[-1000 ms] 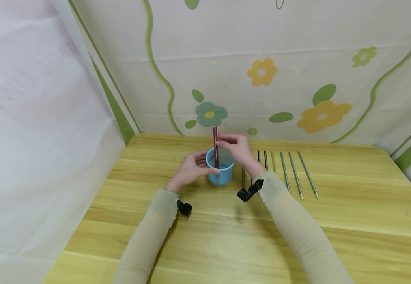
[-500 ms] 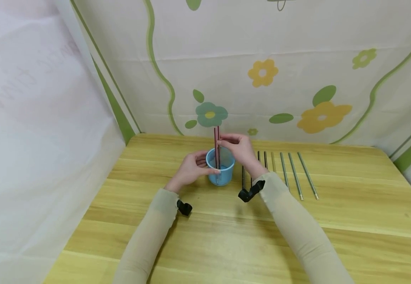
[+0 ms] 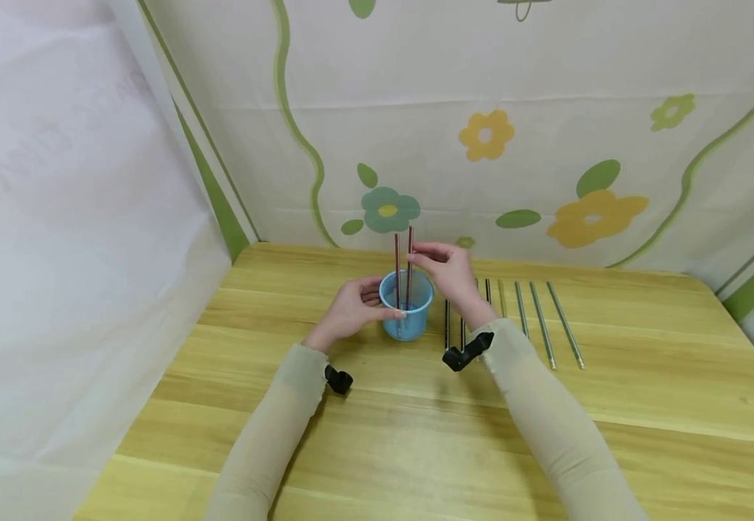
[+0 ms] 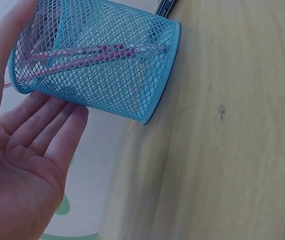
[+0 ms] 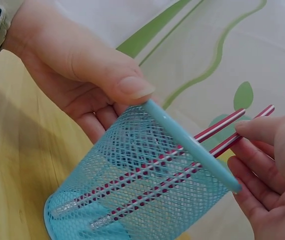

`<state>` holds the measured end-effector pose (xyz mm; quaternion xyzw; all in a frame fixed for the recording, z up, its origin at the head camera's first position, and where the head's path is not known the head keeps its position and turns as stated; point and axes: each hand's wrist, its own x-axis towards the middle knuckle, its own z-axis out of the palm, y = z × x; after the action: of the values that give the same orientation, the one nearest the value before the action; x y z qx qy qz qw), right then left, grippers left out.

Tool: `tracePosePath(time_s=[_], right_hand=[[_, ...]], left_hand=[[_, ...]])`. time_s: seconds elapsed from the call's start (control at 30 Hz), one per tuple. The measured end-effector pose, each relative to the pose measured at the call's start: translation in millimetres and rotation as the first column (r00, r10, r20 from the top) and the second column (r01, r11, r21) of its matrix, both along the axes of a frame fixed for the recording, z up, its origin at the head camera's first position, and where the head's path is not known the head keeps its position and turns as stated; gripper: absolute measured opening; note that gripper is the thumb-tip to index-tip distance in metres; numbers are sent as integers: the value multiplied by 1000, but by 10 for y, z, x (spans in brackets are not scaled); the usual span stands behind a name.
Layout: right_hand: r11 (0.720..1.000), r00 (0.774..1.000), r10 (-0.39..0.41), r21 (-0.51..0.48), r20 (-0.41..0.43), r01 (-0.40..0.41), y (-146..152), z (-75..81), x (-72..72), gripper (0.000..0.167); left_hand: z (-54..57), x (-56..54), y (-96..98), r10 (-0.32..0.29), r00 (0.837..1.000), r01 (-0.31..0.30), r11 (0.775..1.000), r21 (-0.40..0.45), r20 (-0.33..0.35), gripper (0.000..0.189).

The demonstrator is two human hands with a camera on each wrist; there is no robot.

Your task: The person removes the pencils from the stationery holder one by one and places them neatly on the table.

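Note:
A light blue mesh pen cup (image 3: 409, 327) stands upright on the wooden table. My left hand (image 3: 349, 310) grips it from the left, thumb at the near rim and fingers along the far side. Two red-and-white striped pencils stand inside, silvery ends down near the bottom, as the right wrist view shows through the mesh. One striped pencil (image 3: 397, 253) leans free inside the cup. The other pencil (image 5: 266, 112) is pinched near its top between the thumb and fingers of my right hand (image 3: 450, 273), which is above the cup's right rim.
Right of the cup, several pencils lie side by side on the table (image 3: 377, 434): black pencils (image 3: 446, 329), a yellowish pencil (image 3: 501, 297) and green pencils (image 3: 543, 325). My right forearm partly covers them. A flower-printed curtain (image 3: 416, 130) hangs behind the table, with white cloth at the left.
My right hand has moved slightly right with its pencil, so the two red pencils, close together before, now stand apart. My left hand keeps its hold on the cup.

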<state>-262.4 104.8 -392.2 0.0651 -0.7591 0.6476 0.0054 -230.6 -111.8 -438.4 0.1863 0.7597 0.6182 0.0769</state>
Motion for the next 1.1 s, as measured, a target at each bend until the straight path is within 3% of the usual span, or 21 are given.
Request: tracePosePath(time_s=[0.33,0.5,0.83,1.1], right_hand=[[998,997,-49,-48,-57,46,99,106,-8,39],[988,993,-86,-135,-77,75,141,156,-18,38],[950,986,-137,-294,-98,103,230,223,3,37],[897,986,-146,-432,-81,97,310,260,2,38]], left_hand=[[12,-14,20,-10,1000,10,1000,15,15,72],[1,-17,22,-4,1000,3,1000,20,21,73],[-2,-8,11,7,1000,-8,1000,8,23,70],[53,17,5,-7,1000,7,1000,11,30,74]])
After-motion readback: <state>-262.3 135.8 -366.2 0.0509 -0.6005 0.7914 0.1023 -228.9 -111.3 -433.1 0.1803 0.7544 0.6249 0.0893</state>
